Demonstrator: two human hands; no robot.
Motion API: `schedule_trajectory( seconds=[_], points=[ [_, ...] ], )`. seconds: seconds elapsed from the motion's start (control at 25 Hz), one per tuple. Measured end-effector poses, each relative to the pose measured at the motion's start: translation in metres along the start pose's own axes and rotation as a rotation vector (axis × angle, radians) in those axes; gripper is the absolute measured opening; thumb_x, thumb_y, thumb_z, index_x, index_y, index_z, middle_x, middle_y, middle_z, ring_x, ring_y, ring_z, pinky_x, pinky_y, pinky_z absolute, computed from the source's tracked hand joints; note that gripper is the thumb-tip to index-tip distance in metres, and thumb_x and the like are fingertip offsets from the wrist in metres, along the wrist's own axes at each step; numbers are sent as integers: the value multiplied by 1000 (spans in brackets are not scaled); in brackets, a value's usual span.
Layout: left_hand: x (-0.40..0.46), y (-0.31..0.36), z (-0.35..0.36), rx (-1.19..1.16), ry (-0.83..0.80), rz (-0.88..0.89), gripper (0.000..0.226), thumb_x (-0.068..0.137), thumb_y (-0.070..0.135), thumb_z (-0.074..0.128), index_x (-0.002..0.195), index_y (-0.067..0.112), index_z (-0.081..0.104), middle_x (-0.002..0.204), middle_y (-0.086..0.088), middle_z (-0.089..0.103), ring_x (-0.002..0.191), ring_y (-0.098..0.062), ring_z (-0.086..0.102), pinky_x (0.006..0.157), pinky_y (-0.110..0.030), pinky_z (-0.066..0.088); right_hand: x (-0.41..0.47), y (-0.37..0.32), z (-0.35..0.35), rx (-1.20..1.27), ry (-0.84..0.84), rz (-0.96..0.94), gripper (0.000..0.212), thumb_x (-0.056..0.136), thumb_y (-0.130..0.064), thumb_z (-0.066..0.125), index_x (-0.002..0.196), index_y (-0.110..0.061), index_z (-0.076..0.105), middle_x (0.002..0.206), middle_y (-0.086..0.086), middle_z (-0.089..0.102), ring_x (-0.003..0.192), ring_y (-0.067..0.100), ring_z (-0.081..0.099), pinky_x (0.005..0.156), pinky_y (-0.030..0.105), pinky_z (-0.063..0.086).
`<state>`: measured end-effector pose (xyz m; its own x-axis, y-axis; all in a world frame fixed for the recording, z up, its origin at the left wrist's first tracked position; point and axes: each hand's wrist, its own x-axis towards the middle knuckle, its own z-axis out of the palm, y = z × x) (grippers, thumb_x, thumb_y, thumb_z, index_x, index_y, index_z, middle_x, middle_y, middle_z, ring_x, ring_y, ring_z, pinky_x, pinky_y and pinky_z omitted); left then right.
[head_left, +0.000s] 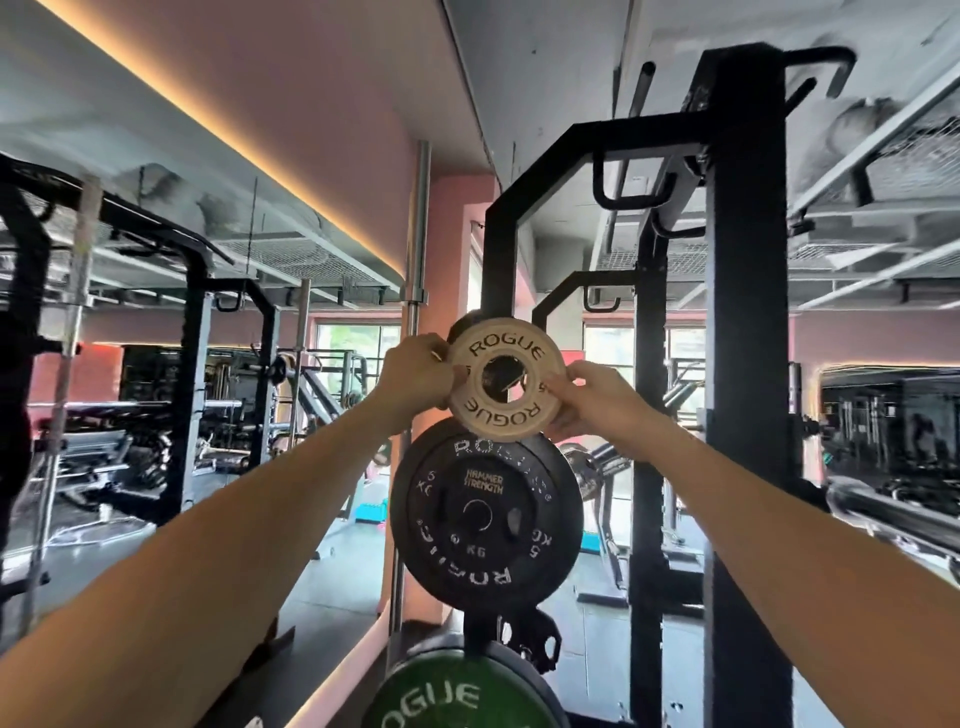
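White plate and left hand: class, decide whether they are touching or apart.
Touching. The head view shows the left hand gripping the white plate at its left rim, thumb on its face, no gap; the right hand pinches the opposite rim.

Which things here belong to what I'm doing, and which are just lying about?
In the job: white plate, left hand, right hand, rack post.
Lying about: black plates, green plate, barbell.
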<state>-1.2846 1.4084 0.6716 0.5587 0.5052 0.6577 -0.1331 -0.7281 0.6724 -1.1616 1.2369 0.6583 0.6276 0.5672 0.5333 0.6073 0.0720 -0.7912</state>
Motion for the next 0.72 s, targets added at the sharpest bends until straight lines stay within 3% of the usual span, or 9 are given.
schedule_trajectory(
  seconds=[0.16, 0.36, 0.44, 0.56, 0.72],
  points=[
    [-60, 37, 0, -21, -31, -25, 13, 83, 14, 69, 93, 17, 62, 97, -12, 71, 91, -31, 68, 84, -44, 58, -67, -17, -29, -45, 5, 30, 30, 96, -24, 56, 111, 2, 52, 90, 28, 69, 58, 26, 68, 58, 34, 61],
    [-125, 95, 22, -71, -120, -57, 11, 87, 12, 69, 92, 16, 60, 89, -7, 69, 71, -19, 67, 52, -24, 54, -151, -36, -83, -72, 23, 106, 32, 96, -27, 57, 112, 0, 53, 86, 22, 72, 67, 30, 72, 63, 37, 61],
    [-147, 122, 35, -81, -169, -50, 11, 86, 13, 71, 90, 16, 61, 90, -7, 70, 71, -19, 70, 58, -29, 59, -183, -42, -113, -94, 55, 137, 35, 96, -28, 57, 114, 1, 53, 86, 23, 72, 67, 30, 72, 66, 40, 62],
    [-173, 158, 60, -132, -253, -56, 14, 85, 11, 71, 96, 12, 63, 95, -11, 71, 76, -26, 73, 71, -45, 62, -224, -50, -155, -122, 95, 150, 34, 95, -27, 58, 115, 1, 53, 84, 20, 71, 60, 24, 70, 59, 34, 61],
    [-209, 210, 113, -191, -361, -59, 14, 86, 5, 69, 96, 9, 60, 91, -14, 73, 73, -27, 74, 73, -46, 61, -280, -49, -226, -164, 169, 182, 34, 95, -25, 59, 112, 4, 55, 80, 17, 70, 56, 20, 67, 59, 33, 60]
  ],
)
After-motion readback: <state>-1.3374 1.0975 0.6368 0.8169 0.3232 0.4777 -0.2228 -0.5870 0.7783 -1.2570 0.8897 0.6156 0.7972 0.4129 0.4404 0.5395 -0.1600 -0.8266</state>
